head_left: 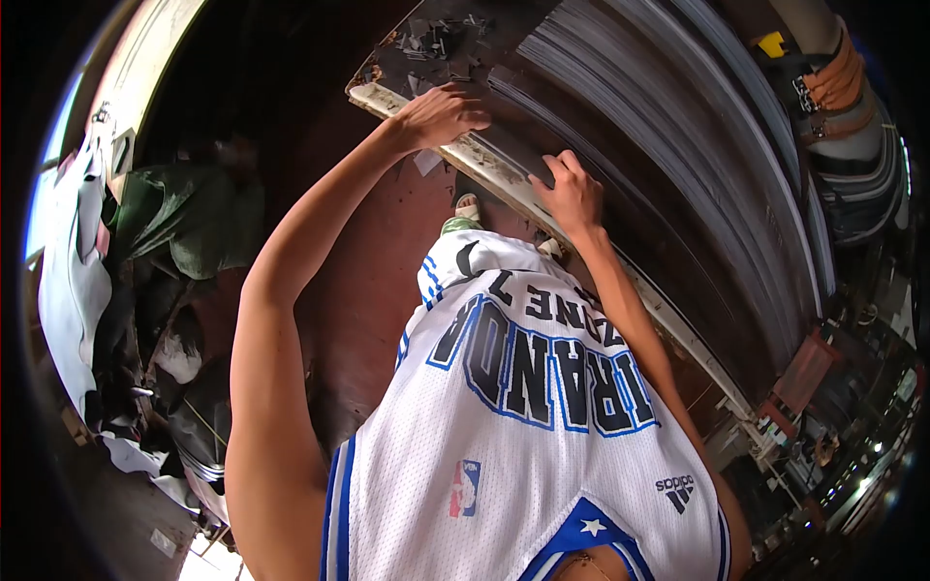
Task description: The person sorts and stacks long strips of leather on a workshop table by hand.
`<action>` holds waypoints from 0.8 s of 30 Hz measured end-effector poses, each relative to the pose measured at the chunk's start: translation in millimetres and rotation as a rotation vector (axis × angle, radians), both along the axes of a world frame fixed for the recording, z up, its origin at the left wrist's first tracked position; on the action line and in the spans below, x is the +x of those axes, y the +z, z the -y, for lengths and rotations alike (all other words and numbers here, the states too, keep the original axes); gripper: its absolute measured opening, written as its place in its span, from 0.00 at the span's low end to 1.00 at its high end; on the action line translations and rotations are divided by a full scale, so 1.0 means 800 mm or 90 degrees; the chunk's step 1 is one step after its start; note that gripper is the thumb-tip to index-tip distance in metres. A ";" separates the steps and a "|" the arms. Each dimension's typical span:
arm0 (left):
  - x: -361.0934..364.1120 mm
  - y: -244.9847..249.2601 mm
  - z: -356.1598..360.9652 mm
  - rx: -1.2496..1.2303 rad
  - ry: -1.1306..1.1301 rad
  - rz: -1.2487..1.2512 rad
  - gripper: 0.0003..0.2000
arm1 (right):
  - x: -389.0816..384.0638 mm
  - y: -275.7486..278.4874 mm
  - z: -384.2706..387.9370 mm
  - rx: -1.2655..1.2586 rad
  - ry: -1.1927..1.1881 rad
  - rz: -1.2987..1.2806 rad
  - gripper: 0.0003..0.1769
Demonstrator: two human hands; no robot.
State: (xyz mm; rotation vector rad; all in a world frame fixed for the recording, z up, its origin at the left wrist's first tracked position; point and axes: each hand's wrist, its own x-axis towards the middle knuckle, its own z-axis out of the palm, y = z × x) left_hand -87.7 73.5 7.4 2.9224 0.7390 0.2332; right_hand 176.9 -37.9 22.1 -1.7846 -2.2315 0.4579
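My left hand (441, 116) rests with curled fingers on the pale, worn front edge (504, 179) of a dark worktable, near its left corner. My right hand (573, 194) lies on a thick stack of thin dark sheets (668, 145) that covers most of the table; its fingers press the near edge of the stack. Whether either hand actually grips a sheet is not clear. My white and blue jersey (523, 416) fills the lower middle of the view, and one sandalled foot (467, 211) shows on the reddish floor below the table edge.
Small dark scraps and bits (441, 39) lie on the table's far left corner. Green and white cloth and bags (184, 218) are heaped on the floor at the left. A roll bound with orange straps (838, 87) stands at the top right; cluttered shelves (823, 436) at the right.
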 end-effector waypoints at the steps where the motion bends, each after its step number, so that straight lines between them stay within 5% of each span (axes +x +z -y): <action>1: -0.003 -0.003 0.001 -0.012 0.003 0.028 0.10 | -0.001 -0.002 0.000 0.005 0.009 -0.006 0.19; 24: -0.067 0.000 -0.005 -0.075 0.028 0.011 0.11 | 0.084 -0.022 0.072 0.161 0.101 0.077 0.31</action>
